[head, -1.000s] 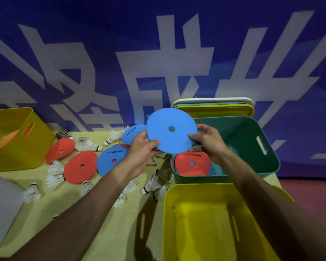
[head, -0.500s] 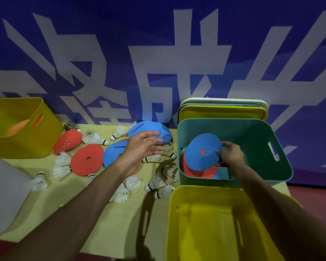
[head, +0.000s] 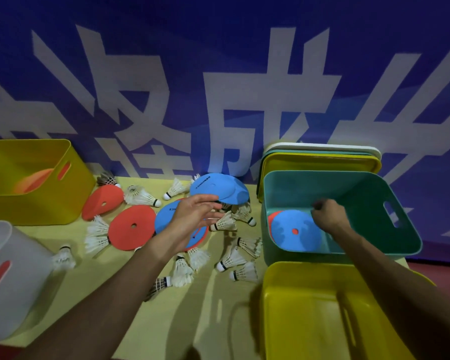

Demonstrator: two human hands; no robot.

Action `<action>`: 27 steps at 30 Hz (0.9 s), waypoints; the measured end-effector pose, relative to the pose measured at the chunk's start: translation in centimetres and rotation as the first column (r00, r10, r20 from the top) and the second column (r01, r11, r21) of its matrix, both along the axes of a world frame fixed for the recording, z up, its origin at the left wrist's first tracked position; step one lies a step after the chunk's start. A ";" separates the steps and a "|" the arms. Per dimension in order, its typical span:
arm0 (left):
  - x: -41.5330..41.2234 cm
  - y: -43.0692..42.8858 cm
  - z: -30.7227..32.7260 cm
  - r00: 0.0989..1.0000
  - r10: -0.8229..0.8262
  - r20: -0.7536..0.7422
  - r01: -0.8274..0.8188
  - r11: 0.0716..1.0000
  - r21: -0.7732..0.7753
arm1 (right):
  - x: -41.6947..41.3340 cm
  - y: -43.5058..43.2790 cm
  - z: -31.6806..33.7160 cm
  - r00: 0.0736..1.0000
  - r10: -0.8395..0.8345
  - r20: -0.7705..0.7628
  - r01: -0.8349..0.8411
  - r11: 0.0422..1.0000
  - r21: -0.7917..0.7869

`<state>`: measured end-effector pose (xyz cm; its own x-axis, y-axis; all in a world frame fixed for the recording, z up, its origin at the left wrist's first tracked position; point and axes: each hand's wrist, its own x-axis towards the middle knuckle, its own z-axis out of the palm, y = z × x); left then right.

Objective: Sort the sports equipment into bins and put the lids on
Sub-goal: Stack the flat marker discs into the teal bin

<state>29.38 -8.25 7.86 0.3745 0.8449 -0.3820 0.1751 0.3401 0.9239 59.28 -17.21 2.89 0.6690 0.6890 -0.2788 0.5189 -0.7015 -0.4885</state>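
head view shows your right hand reaching down into the teal bin at centre right of the frame, fingers curled shut at the edge of a blue disc; you cannot tell for certain whether they pinch it or only touch it. that disc lies on a red disc at the bin's bottom. your left hand hovers open, fingers spread, over the middle of the worktop, above another blue disc and just below a curled blue disc. two red discs lie flat to the left of it, and white shuttlecocks are scattered around them. an empty yellow bin fills the lower right, a second yellow bin stands at upper left, a pale translucent bin at lower left. stacked lids lean behind the teal bin.
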 end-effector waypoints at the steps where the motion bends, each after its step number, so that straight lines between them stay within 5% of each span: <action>1: -0.4 0.3 -0.1 1.000 0.003 -0.001 -0.003 1.000 -0.002 | -0.8 0.5 0.7 1.000 0.013 0.005 -0.013 0.998 0.056; 9: -6.3 3.4 -1.0 0.997 0.042 -0.058 -0.042 0.999 0.008 | -11.6 6.8 5.4 0.968 0.241 0.078 -0.252 0.895 0.369; 17: -14.3 6.7 -3.8 0.988 0.103 -0.115 -0.103 0.995 -0.001 | -20.3 11.3 0.6 0.929 0.364 -0.065 -0.352 0.924 0.151; 27: -20.3 10.4 -9.4 0.972 0.038 -0.233 -0.061 0.994 -0.095 | -25.6 14.1 -7.4 0.958 0.220 -0.182 -0.236 0.969 -0.069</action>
<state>9.06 2.10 -1.58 0.2253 0.8129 -0.5370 0.3596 0.4429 0.8213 33.66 -3.06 -4.51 0.4336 0.7849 -0.4427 0.5836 -0.6189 -0.5257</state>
